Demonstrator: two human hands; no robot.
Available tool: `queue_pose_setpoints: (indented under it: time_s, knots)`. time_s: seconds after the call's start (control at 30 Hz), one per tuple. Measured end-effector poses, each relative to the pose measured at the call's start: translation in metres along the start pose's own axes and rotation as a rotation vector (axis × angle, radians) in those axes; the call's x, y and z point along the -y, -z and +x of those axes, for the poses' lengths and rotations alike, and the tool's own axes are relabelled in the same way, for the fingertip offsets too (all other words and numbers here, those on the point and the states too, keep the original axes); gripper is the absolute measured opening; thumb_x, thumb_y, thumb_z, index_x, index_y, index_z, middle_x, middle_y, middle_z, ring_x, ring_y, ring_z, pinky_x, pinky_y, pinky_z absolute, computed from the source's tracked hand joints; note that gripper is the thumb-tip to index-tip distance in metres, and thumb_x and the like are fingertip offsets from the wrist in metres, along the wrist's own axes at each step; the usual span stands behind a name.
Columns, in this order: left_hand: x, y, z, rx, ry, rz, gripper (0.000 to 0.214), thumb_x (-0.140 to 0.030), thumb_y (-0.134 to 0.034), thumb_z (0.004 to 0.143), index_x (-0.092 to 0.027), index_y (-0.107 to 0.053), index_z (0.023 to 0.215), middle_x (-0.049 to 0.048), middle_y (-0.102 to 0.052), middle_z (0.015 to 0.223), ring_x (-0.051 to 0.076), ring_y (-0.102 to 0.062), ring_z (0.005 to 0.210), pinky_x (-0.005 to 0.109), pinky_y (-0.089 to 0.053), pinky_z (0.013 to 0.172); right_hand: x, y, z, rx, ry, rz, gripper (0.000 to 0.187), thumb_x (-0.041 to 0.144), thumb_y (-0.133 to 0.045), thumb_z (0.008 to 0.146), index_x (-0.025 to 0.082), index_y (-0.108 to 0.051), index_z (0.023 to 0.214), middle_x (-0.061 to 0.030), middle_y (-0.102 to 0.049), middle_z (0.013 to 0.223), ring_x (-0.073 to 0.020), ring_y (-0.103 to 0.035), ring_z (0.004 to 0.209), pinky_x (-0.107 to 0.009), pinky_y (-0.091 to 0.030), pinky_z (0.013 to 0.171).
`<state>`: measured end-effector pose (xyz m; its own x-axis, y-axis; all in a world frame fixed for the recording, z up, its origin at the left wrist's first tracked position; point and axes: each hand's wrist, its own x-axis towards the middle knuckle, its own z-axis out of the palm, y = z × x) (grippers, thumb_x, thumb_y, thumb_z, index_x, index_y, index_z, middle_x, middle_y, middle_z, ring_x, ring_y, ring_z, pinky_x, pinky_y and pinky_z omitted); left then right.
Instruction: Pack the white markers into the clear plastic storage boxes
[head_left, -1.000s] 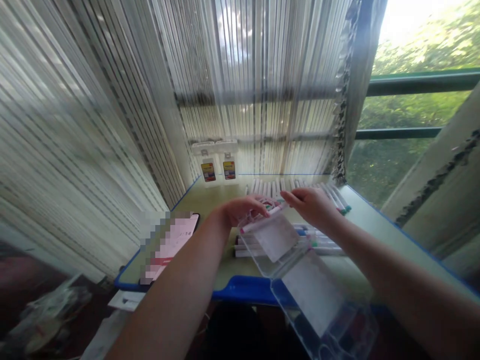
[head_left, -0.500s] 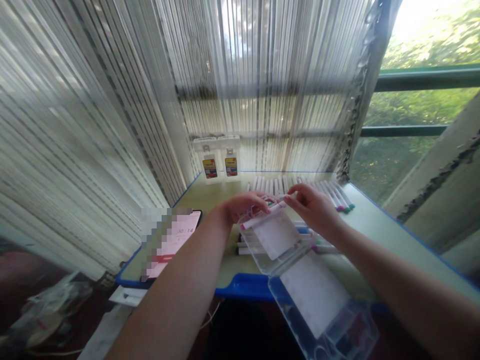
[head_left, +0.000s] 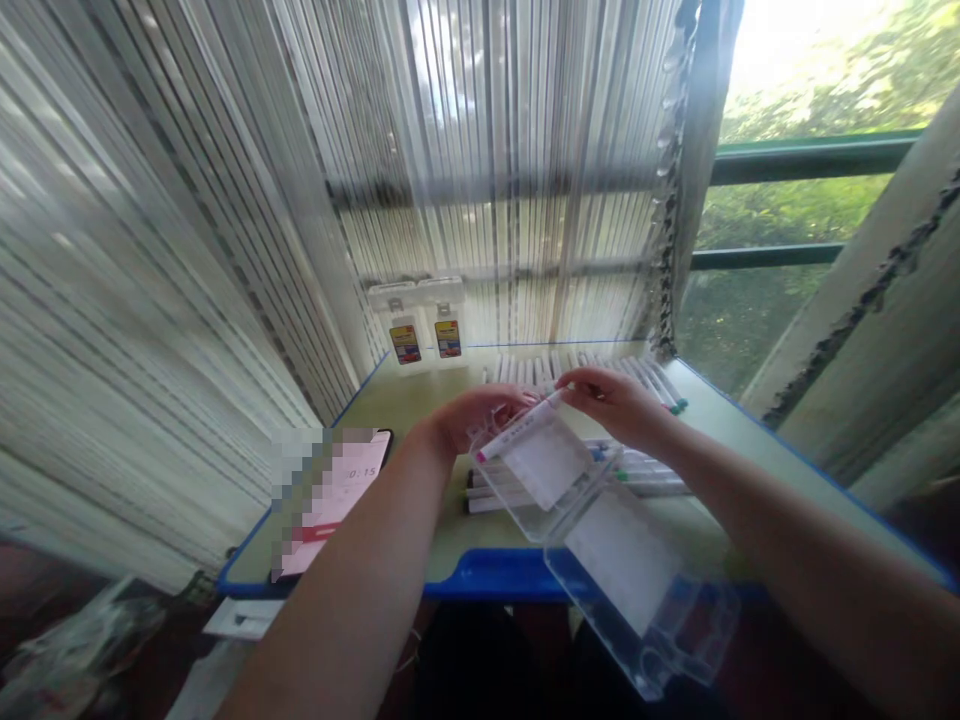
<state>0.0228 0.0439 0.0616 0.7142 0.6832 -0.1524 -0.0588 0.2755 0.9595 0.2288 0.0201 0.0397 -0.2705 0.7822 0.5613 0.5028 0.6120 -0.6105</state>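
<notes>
An open, hinged clear plastic case [head_left: 551,548] hangs tilted over the table's front edge, with white sheets in both halves. My left hand [head_left: 487,412] is closed on its far end, the fingers partly hidden behind the rim. Across that end lies a white marker [head_left: 517,430] with a pink tip at its lower left. Thumb and fingers of my right hand [head_left: 600,395] pinch the marker's upper right end. Under and beside the case, more white markers [head_left: 495,492] lie on the table, partly covered by it.
A row of white markers [head_left: 532,370] lies along the back of the table [head_left: 750,470]. Two clear cases with labels [head_left: 406,343] stand at the back left. On the left lies a phone [head_left: 345,490] with a running timer. Strip curtains [head_left: 480,240] hang behind.
The view has shifted slightly to the right. The marker has turned so that print shows on its barrel, and its pink tip remains at the lower left. Both hands keep their grip.
</notes>
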Motion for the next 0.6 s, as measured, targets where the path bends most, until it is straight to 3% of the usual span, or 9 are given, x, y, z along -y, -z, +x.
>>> queue_pose_setpoints:
  time_s: [0.37,0.6]
  knots:
    - [-0.0011,-0.0034,-0.002,0.043,0.071,0.084,0.027,-0.012,-0.065,0.056,-0.012,-0.068,0.083,0.0032,-0.066,0.067,0.012,-0.058,0.054,0.021,-0.041,0.05,0.0024,-0.0025,-0.0015,-0.011,-0.024,-0.005,0.02,0.037,-0.056,0.082,0.019,-0.064,0.086,0.0051,-0.038,0.058,-0.0095,-0.035,0.053,-0.024,-0.028,0.05]
    - [0.0003,-0.0065,-0.0014,-0.039,0.081,0.075,0.023,-0.006,-0.061,0.057,-0.011,-0.067,0.079,0.0042,-0.065,0.064,0.013,-0.058,0.051,0.021,-0.041,0.047,0.0021,-0.0058,-0.0015,-0.033,0.042,-0.032,0.013,0.033,-0.061,0.078,0.02,-0.064,0.078,0.006,-0.034,0.057,-0.0088,-0.033,0.053,-0.024,-0.027,0.051]
